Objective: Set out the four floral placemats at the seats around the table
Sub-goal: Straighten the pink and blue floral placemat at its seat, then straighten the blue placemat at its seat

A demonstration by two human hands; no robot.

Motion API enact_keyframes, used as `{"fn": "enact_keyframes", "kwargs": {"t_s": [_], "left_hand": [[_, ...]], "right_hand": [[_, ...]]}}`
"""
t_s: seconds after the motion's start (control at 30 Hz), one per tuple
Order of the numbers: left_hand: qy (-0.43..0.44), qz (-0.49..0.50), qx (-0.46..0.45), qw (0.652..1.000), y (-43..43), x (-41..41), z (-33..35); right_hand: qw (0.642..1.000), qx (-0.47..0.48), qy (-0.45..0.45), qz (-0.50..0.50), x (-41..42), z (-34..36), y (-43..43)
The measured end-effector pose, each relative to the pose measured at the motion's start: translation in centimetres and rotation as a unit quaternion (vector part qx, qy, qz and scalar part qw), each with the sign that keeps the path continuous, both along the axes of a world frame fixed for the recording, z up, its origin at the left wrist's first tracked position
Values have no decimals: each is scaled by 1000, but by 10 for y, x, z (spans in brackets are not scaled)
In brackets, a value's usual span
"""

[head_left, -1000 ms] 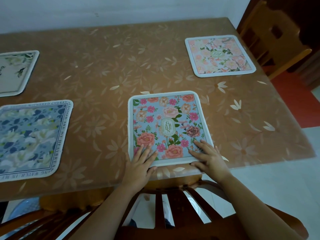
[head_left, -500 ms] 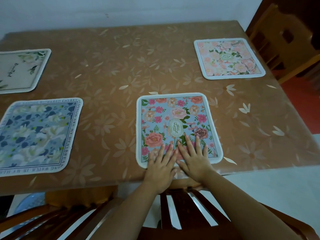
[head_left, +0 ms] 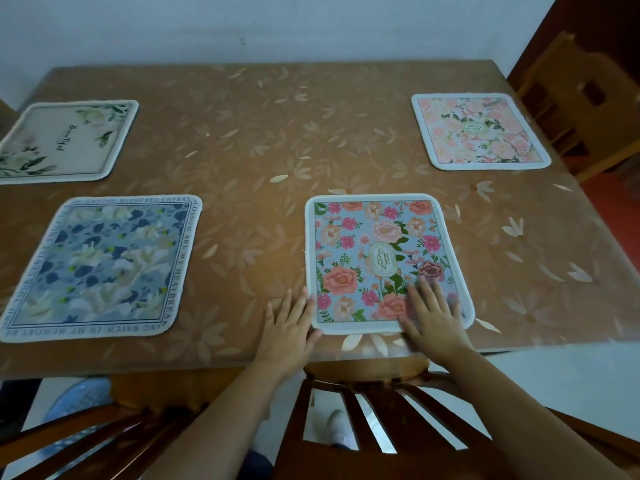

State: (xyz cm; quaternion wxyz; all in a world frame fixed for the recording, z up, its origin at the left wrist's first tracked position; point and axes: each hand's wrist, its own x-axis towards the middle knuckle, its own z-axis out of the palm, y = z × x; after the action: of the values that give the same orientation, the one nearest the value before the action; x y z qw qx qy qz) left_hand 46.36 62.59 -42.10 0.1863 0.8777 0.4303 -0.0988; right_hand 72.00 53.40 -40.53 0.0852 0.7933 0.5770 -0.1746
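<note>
All four placemats lie on the table (head_left: 311,140), the pink-rose placemat (head_left: 384,261) at the near edge, long axis running away from the person; right hand (head_left: 433,320) flat and open upon its near-right corner, left hand (head_left: 287,327) open, gripping nothing, against its left edge.

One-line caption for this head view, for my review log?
Both hands, left hand and right hand, flatten the blue pink-rose placemat on the brown floral-covered table; three other floral placemats lie around.
</note>
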Motion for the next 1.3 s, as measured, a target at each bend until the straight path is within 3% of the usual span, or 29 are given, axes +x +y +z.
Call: {"fn": "enact_keyframes", "kwargs": {"t_s": [0.23, 0.8, 1.17, 1.3], "left_hand": [[-35, 37, 46, 998, 44, -72, 20], [-34, 58, 57, 996, 107, -294, 2], [-91, 21, 68, 993, 133, -341, -5], [-141, 5, 68, 988, 137, -347, -6]], "right_hand": [[991, 87, 51, 89, -99, 18, 50], [970, 137, 115, 164, -355, 2, 138], [971, 159, 102, 143, -416, -6, 162], [944, 241, 156, 160, -418, 2, 166]]}}
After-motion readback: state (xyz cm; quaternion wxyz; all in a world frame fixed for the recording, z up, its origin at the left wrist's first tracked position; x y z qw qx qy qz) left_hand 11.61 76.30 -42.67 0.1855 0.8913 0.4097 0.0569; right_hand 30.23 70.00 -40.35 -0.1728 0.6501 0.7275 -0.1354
